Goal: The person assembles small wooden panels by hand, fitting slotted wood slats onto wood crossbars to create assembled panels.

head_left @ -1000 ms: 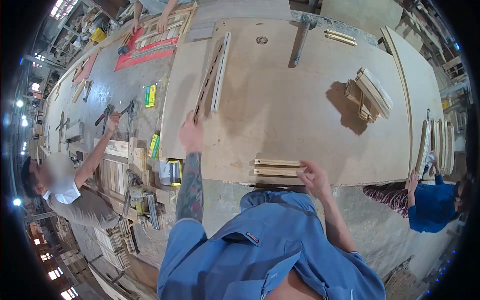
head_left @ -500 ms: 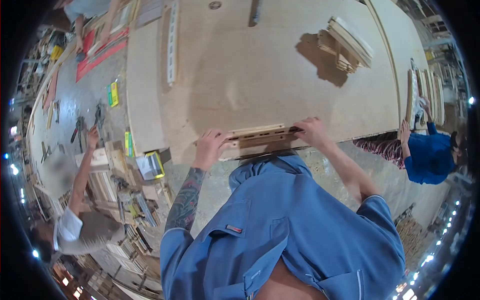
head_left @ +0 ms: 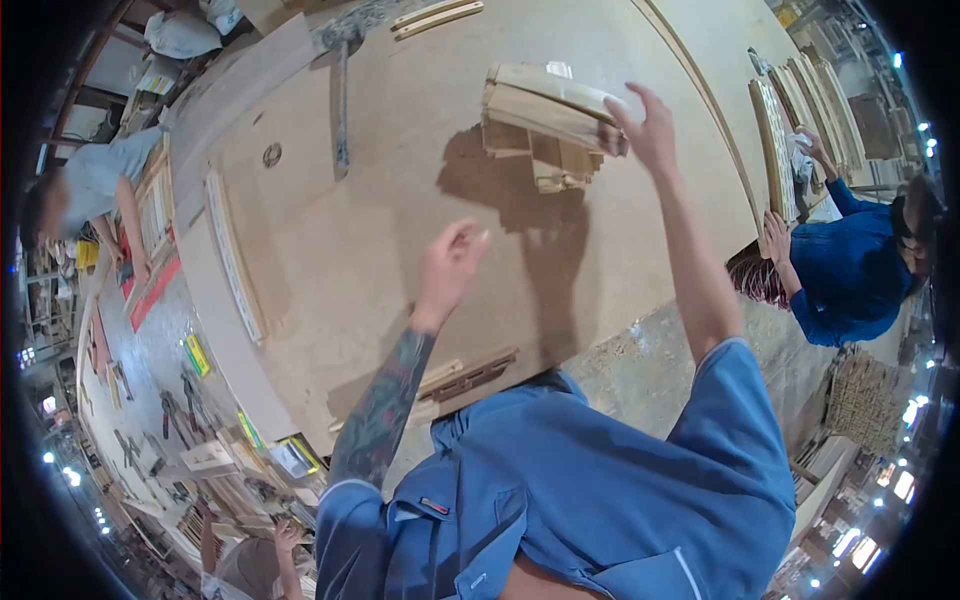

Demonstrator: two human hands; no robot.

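My right hand [head_left: 650, 135] is at the right end of a stack of wooden strips [head_left: 545, 110]. Its fingers are spread, with the thumb overlapping the stack's end in this view. Over the middle of the table, my left hand [head_left: 448, 278] is raised with loosely curled fingers, the thumb apart and nothing visible in it. A slotted wooden piece [head_left: 475, 378] lies at the near table edge, close to my body and partly hidden by my left forearm.
A long pale strip [head_left: 235, 260] lies along the left of the wooden tabletop [head_left: 370, 230]. Farther back are a metal bar [head_left: 341, 110] and a slotted wooden strip [head_left: 437, 18]. A person in blue [head_left: 850, 260] handles strips at right. Other people work at left.
Both hands have let go of the slotted piece at the near edge. My right hand has reached forward to the stack; my left has lifted forward over the table. The view has turned.
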